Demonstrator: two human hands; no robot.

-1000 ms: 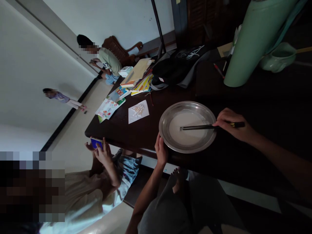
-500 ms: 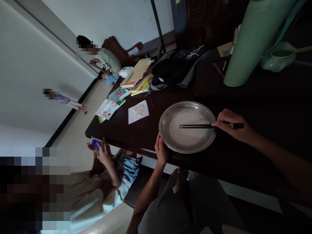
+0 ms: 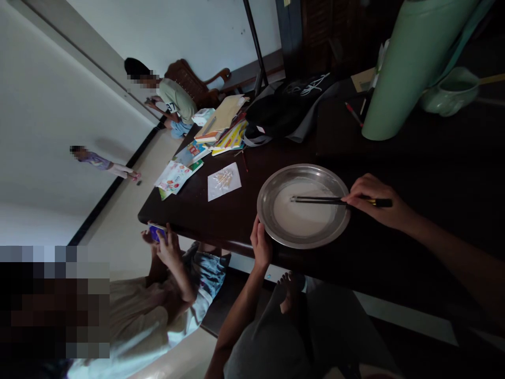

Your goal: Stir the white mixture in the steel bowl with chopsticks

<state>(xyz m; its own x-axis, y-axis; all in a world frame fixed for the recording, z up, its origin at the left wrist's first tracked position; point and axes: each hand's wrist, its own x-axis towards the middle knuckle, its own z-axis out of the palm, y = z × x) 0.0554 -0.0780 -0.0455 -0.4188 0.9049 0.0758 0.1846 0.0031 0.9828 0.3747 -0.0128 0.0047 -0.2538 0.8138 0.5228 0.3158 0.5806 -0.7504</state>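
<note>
Dark, polished table (image 3: 244,221) with a wide, shallow metal basin (image 3: 268,202) standing near its near edge, well apart from its left corner. The basin looks thin-walled and stiff, probably light in itself; the pale liquid (image 3: 303,218) inside would add weight and could slop if tilted. Opposite sides of the rim seem the best hold. The left hand (image 3: 261,246) has its fingers close together against the rim's left side. The right hand (image 3: 371,196) has its fingers clamped on a pair of dark chopsticks (image 3: 321,200), likely light, rigid and smooth, best held toward the thicker end.

The table's right side fades into gloom. The basin's underside and the liquid's depth are hidden. The left thumb is hidden, so I cannot tell whether that hand grips. Whether the chopstick tips dip below the liquid is unclear.
</note>
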